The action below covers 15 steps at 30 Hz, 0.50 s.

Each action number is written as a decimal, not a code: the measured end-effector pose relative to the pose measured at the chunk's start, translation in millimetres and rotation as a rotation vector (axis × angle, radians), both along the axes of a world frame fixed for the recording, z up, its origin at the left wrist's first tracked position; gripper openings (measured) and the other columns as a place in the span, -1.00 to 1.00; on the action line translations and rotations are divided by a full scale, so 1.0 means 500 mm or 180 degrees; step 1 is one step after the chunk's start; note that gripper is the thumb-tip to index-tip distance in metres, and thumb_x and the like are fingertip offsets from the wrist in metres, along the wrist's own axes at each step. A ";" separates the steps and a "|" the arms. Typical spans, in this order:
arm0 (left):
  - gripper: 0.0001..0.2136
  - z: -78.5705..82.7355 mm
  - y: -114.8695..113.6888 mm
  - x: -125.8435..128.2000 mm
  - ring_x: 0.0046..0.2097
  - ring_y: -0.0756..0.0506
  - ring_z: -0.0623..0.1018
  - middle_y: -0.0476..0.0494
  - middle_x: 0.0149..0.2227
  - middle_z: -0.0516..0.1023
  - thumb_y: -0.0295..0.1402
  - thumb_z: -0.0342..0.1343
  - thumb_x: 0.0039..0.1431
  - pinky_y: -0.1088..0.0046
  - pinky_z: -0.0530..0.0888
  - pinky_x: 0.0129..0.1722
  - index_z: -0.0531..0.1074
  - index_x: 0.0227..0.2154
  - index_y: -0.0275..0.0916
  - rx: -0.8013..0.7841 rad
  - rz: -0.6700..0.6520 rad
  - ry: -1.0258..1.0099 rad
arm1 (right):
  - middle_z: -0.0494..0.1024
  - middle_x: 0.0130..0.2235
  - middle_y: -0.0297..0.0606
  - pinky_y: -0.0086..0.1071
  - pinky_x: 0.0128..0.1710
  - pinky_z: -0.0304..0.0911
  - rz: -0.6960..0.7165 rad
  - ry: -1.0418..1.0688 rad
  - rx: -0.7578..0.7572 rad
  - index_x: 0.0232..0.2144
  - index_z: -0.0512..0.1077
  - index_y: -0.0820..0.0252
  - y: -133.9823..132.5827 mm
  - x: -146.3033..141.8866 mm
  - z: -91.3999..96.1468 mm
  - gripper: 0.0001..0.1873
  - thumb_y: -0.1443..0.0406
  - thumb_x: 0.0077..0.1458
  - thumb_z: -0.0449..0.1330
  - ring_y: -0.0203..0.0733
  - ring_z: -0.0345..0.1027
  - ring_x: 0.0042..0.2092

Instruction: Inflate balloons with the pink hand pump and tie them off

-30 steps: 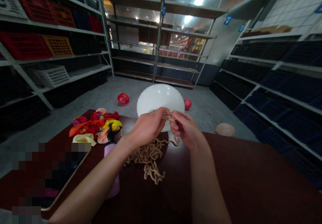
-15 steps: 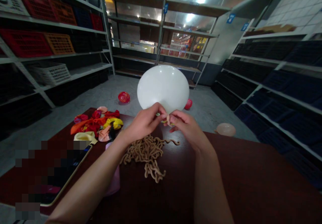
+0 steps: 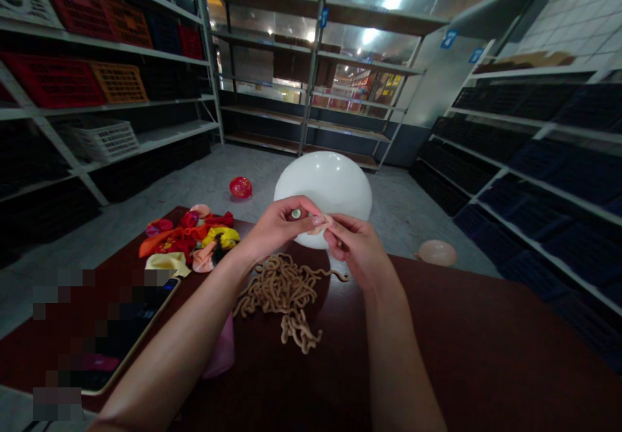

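With fingers pinched together, my left hand (image 3: 279,228) and my right hand (image 3: 359,247) hold a small pale peach strip (image 3: 321,225) between their fingertips. Directly behind them is a large inflated white balloon (image 3: 330,182); whether the strip joins it is hidden. A tiny whitish-green round thing (image 3: 296,213) shows by my left fingers. Beneath the hands, a heap of wavy tan cord-like strands (image 3: 282,286) lies on the dark table (image 3: 461,341). Limp red, orange, yellow and peach balloons (image 3: 189,241) are piled left of my left hand.
A phone-like device (image 3: 140,328) lies at the table's left, and a pink cylindrical object (image 3: 221,351) is partly behind my left forearm. On the floor are a red balloon (image 3: 241,187) and a peach balloon (image 3: 437,252). Shelves with crates (image 3: 119,82) line the room.
The white balloon has moved down and slightly right, now covering the red one behind it. My hands stay together, and the peach strip between the fingertips shows more.
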<state>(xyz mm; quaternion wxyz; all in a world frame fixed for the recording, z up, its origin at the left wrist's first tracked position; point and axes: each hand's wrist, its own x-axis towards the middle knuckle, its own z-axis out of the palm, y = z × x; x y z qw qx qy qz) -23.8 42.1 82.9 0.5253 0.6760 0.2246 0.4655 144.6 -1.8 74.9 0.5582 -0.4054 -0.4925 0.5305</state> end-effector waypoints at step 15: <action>-0.75 -0.007 -0.003 0.019 -0.59 0.08 0.20 -0.01 -0.52 0.41 -0.19 0.34 0.10 0.53 0.06 -0.63 0.54 -0.33 -0.28 -0.0323 0.0410 -0.0195 | 0.41 -0.59 -0.47 -0.49 -0.67 -0.17 0.0164 -0.0508 0.0221 -0.40 0.50 0.16 -0.003 -0.010 -0.003 -0.87 0.22 0.04 0.29 -0.49 0.03 -0.65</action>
